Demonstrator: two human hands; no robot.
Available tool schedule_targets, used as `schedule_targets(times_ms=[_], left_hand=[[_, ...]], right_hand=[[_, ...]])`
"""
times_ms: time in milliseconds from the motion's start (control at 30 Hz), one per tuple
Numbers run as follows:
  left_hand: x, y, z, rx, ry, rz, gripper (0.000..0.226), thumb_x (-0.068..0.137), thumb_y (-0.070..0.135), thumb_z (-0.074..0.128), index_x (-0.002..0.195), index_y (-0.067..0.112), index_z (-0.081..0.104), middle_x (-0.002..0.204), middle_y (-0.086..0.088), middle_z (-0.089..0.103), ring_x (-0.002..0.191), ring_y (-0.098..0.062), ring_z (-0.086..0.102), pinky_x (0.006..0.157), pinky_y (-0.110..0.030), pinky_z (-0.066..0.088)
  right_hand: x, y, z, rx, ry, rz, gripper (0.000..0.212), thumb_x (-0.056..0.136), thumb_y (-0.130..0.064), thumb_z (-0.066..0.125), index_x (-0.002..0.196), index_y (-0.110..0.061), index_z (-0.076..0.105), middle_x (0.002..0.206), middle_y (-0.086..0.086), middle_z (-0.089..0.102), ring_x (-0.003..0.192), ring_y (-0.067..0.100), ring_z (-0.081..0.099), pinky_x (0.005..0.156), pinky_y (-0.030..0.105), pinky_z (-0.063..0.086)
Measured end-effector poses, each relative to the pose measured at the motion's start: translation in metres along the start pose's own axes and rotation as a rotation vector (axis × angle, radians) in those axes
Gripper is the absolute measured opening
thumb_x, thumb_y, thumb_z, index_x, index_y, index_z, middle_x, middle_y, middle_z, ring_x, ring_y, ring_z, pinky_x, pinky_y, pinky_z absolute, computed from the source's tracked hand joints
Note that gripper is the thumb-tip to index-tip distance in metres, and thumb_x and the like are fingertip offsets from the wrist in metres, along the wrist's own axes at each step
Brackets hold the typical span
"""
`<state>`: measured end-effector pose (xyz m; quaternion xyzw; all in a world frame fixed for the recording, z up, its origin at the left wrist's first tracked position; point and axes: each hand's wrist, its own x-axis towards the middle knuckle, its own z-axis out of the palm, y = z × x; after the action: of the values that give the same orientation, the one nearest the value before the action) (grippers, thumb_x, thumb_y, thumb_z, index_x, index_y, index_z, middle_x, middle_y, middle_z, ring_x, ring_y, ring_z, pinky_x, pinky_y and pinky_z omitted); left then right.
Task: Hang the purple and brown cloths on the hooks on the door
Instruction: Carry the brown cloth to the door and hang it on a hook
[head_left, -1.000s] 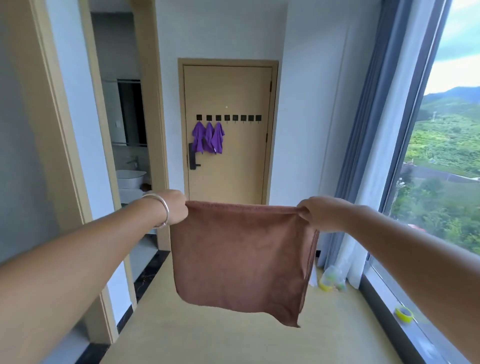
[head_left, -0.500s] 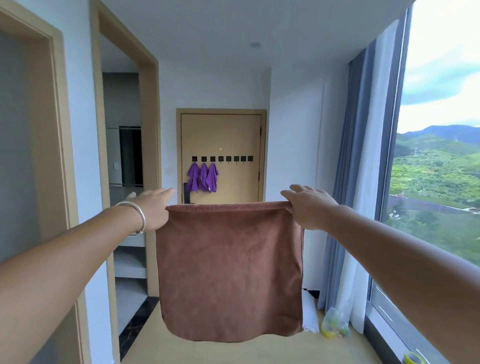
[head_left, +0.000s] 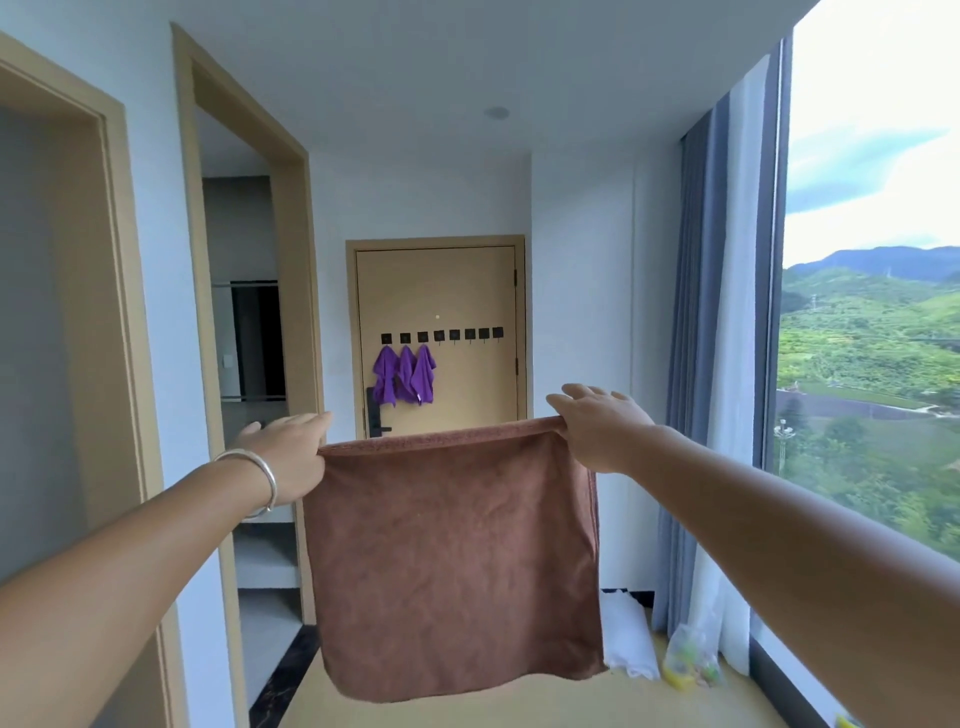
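Brown cloth (head_left: 452, 561) hangs between our left hand (head_left: 291, 457) and right hand (head_left: 597, 431), each pinching a top corner, fingers now extended; no writing shows, and the door (head_left: 467, 291) sits lower in view.

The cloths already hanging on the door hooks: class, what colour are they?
Purple: the three hanging cloths show best in the head view, on the leftmost hooks.

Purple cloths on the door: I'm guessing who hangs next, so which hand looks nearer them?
Left. The left hand sits just below-left of the purple cloths; the right hand is farther right.
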<state>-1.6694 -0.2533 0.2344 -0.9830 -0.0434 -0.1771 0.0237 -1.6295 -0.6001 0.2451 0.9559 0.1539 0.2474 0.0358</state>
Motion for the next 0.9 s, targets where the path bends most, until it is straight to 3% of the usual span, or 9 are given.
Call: schedule_targets(times_ms=[100,233,467,667,767,900], left_hand=[[0.007,-0.009,0.008,0.024,-0.008,0.004,0.055,0.092,0.013,0.031,0.147,0.021,0.029,0.147,0.005,0.040,0.137,-0.017,0.034,0.115,-0.042,0.022],[0.023,-0.017,0.022,0.018,-0.038,0.008,0.061,0.094,0.016,0.030,0.153,0.023,0.016,0.153,0.005,0.033,0.141,-0.018,0.028,0.118,-0.044,0.016],[0.083,-0.026,0.054,0.037,-0.059,0.013,0.064,0.092,0.016,0.030,0.153,0.023,0.014,0.157,0.005,0.027,0.143,-0.017,0.024,0.118,-0.044,0.016],[0.160,-0.021,0.091,0.061,-0.056,0.008,0.057,0.090,0.014,0.030,0.147,0.021,0.026,0.151,0.002,0.037,0.138,-0.019,0.032,0.116,-0.046,0.020],[0.205,-0.012,0.104,0.069,-0.052,0.003,0.062,0.091,0.014,0.030,0.152,0.022,0.018,0.156,0.004,0.028,0.142,-0.018,0.026,0.118,-0.044,0.017],[0.262,0.002,0.118,0.099,-0.038,0.013,0.061,0.090,0.013,0.030,0.150,0.022,0.022,0.153,0.005,0.032,0.140,-0.017,0.029,0.117,-0.043,0.017]], right_hand=[[0.005,-0.008,0.011,-0.003,0.002,0.003,0.031,0.099,-0.024,0.035,0.128,-0.022,0.046,0.127,0.001,0.048,0.123,0.023,0.045,0.102,0.042,0.036],[0.019,-0.013,0.025,-0.013,-0.019,0.005,0.030,0.100,-0.025,0.036,0.128,-0.023,0.046,0.127,0.001,0.049,0.122,0.023,0.045,0.102,0.042,0.037],[0.072,-0.006,0.061,-0.013,-0.054,-0.004,0.028,0.100,-0.025,0.036,0.126,-0.023,0.048,0.124,0.000,0.049,0.120,0.022,0.046,0.102,0.042,0.037],[0.140,0.018,0.109,0.000,-0.065,-0.024,0.029,0.100,-0.028,0.035,0.126,-0.024,0.048,0.125,-0.001,0.049,0.121,0.021,0.045,0.103,0.043,0.036],[0.179,0.038,0.129,0.014,-0.071,-0.016,0.028,0.101,-0.029,0.033,0.125,-0.024,0.048,0.124,0.000,0.049,0.122,0.022,0.045,0.104,0.043,0.035],[0.235,0.067,0.152,0.035,-0.072,0.003,0.028,0.101,-0.028,0.033,0.124,-0.023,0.047,0.124,0.000,0.048,0.124,0.022,0.043,0.106,0.044,0.032]])
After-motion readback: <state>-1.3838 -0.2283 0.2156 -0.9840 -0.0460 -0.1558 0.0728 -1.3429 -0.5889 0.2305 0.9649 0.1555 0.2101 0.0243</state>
